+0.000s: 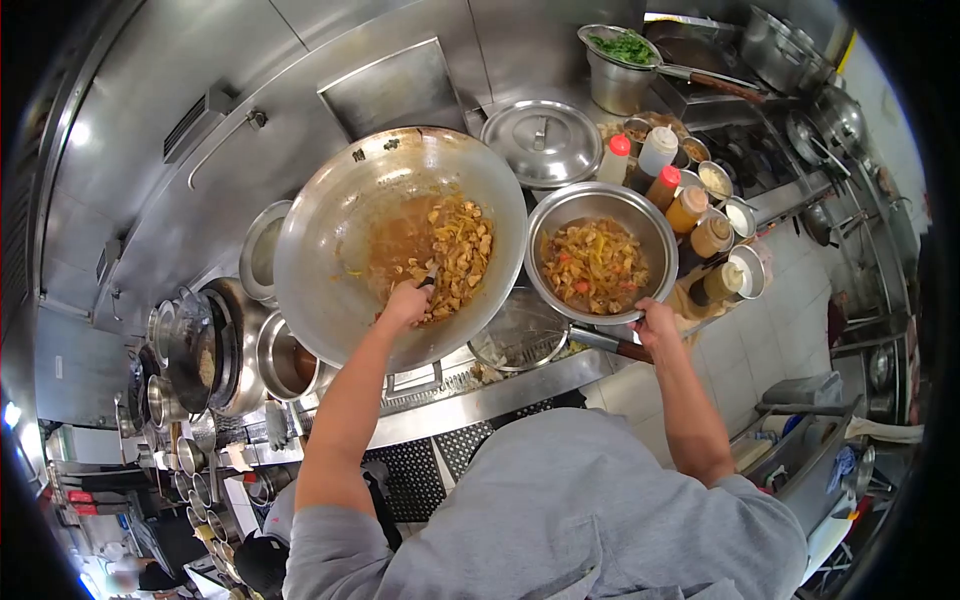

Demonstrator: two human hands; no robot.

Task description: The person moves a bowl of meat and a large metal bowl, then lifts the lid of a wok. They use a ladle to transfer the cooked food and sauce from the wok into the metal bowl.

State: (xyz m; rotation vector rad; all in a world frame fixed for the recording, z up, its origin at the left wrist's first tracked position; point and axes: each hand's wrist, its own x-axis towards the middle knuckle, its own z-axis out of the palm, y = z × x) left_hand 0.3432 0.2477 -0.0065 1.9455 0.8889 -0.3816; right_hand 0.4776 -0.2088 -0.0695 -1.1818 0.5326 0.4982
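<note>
My left hand [405,303] reaches into a very large metal wok [320,215] and is closed around a utensil with a dark handle [429,281]. The utensil's working end is buried in the food, so its kind does not show. Chunks of meat and vegetables in brown sauce [465,250] are heaped on the wok's right side, with thin sauce pooled to the left. My right hand [657,325] grips the near right rim of a steel bowl [655,225]. That bowl holds a similar stew [597,262] with red and yellow pieces, and sits close beside the wok.
Behind the bowl lies a round steel lid [541,140]. Squeeze bottles [657,150] and small seasoning tins [716,180] crowd the right. A wood-handled strainer [520,335] lies below the bowl. Greens [625,46] top a pot at the back. Stacked pans [205,350] stand left.
</note>
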